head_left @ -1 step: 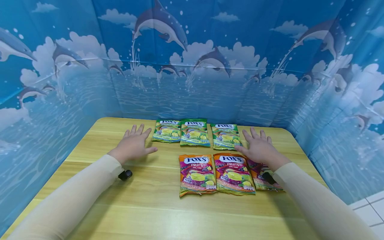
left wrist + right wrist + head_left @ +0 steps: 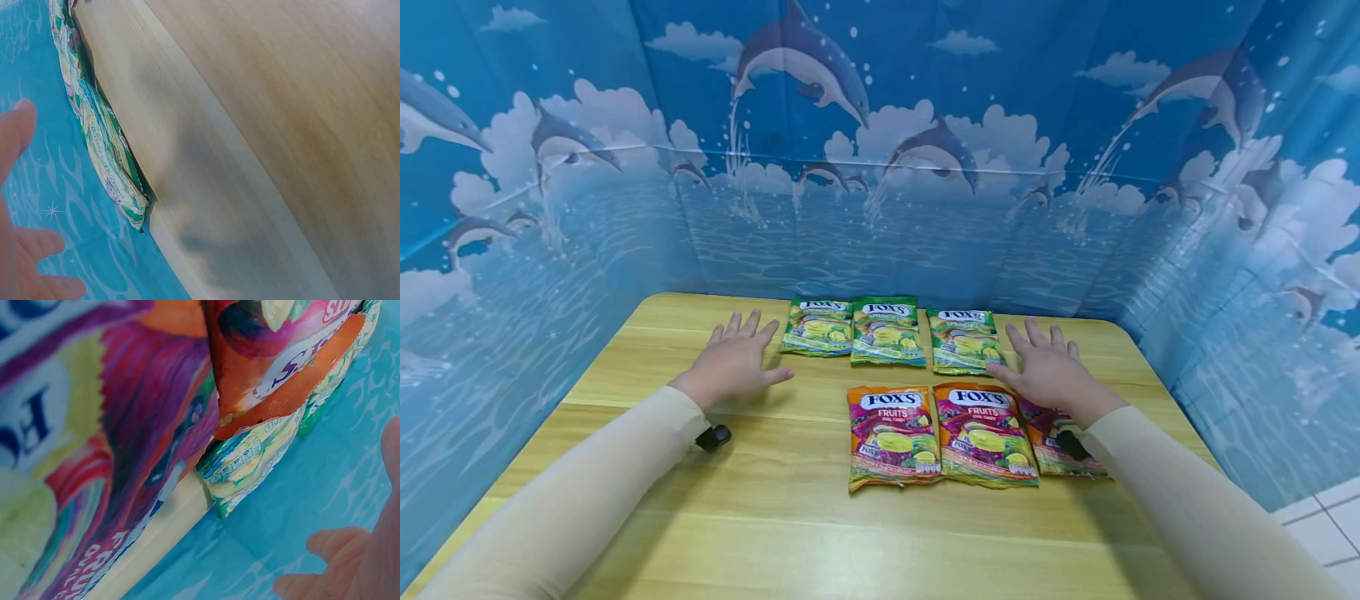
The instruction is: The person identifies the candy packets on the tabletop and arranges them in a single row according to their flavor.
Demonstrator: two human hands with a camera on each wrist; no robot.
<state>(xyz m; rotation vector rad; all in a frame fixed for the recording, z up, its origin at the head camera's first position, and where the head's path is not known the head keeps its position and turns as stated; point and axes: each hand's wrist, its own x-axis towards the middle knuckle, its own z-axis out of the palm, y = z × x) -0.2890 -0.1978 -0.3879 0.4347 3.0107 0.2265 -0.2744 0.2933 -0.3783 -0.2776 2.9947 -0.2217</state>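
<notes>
Three green Fox's candy bags lie in a back row: a left one (image 2: 817,328), a middle one (image 2: 887,333) and, past a small gap, a right one (image 2: 962,340). In front are three orange and purple Fox's Fruits bags: a left one (image 2: 895,437), a middle one (image 2: 987,435) and a right one (image 2: 1051,440), partly hidden by my right arm. My left hand (image 2: 730,364), fingers spread, is left of the green bags and holds nothing. Fingers spread too, my right hand (image 2: 1048,371) holds nothing; its thumb overlaps the right green bag's corner in the head view.
The bags lie on a wooden table (image 2: 775,533) with rounded back corners. A blue dolphin-print curtain (image 2: 880,225) hangs close behind its back edge and along both sides. White floor tiles (image 2: 1318,529) show at the lower right.
</notes>
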